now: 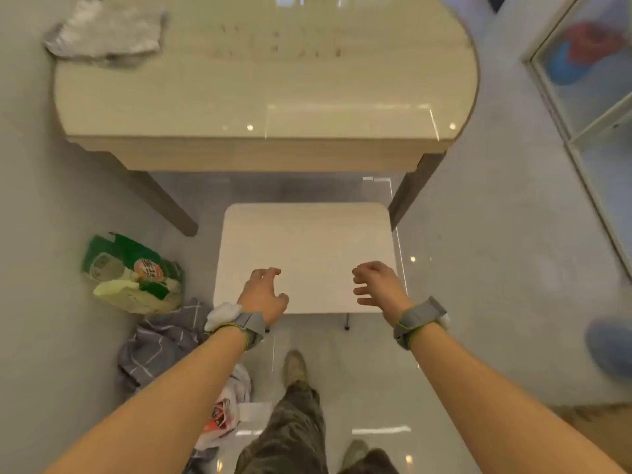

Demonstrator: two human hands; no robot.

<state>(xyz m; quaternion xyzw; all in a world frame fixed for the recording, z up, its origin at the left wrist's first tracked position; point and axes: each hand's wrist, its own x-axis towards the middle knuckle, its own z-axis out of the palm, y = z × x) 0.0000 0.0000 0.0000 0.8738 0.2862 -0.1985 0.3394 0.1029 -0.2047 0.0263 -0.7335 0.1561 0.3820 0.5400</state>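
No writing can be read for certain. The green bag [131, 265] on the floor [51, 200] bears a round orange label [147, 268] with white characters, too blurred to make out. The white plastic bag [224, 413] shows red print, illegible. Faint dark marks on the bench [280, 42] top cannot be read either.

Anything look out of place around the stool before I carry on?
Yes: left of the stool, a grey checked cloth, a green packet and a plastic bag lie heaped on the floor. A crumpled rag overhangs the far left corner of the table.
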